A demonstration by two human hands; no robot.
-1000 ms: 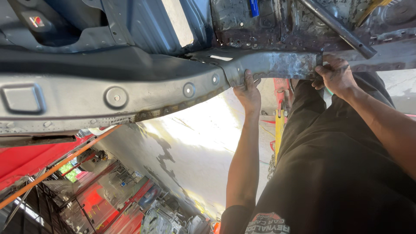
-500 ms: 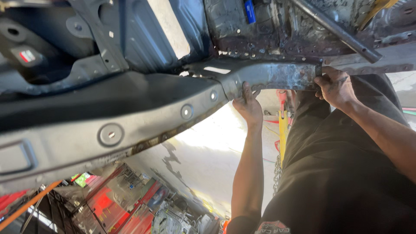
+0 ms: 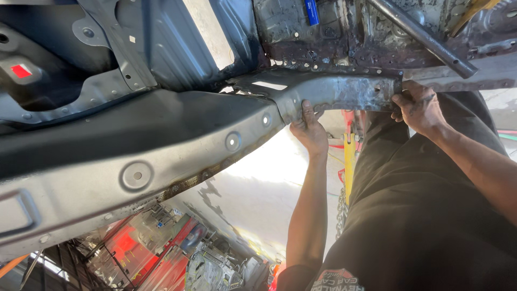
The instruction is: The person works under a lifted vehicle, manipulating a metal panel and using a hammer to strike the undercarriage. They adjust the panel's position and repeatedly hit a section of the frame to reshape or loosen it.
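Observation:
A grey, scorched metal rail section point(image 3: 344, 91) runs along the underside of a raised car body. My left hand point(image 3: 309, 129) presses up against the rail's lower edge where it bends, with the fingers curled onto the metal. My right hand point(image 3: 417, 105) grips the rail's right end, just below a dark steel tube point(image 3: 425, 37). A long grey-black frame beam point(image 3: 134, 161) joins the rail on the left and slopes down toward the left edge. My black shirt and trousers point(image 3: 431, 215) fill the lower right.
Rusty, perforated floor pan point(image 3: 334, 37) with a blue tag point(image 3: 311, 12) lies above the rail. A yellow stand with a chain point(image 3: 349, 161) hangs behind my left arm. Red tool cabinets point(image 3: 156, 253) and clutter show at the bottom left, with bright concrete floor point(image 3: 258, 188) between.
The view has swung so the frame beam fills more of the left and the red cabinets sit lower. Both hands stay on the rail in nearly the same spots.

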